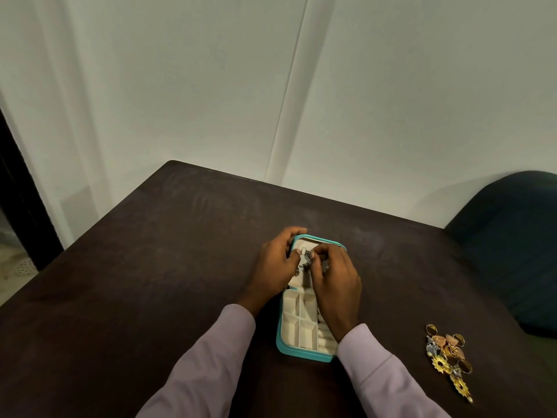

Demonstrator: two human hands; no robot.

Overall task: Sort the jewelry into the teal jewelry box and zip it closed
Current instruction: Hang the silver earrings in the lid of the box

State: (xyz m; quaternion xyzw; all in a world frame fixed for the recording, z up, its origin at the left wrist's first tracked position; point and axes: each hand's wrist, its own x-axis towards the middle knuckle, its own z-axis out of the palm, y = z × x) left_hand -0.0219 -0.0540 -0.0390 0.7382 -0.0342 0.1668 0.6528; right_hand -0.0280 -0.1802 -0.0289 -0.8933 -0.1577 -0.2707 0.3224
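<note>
The teal jewelry box lies open on the dark table, its cream compartments nearest me and its lid half laid flat beyond them. Over the lid half, my left hand and my right hand meet. Both pinch a small silver chain piece between fingertips. My left hand's fingers also curl over the lid's far left rim. A pile of loose jewelry, gold, copper and silver pieces, lies on the table to the right of the box.
The dark brown table stretches wide on the left and behind the box. A dark teal chair back stands at the right edge. A white wall rises behind the table.
</note>
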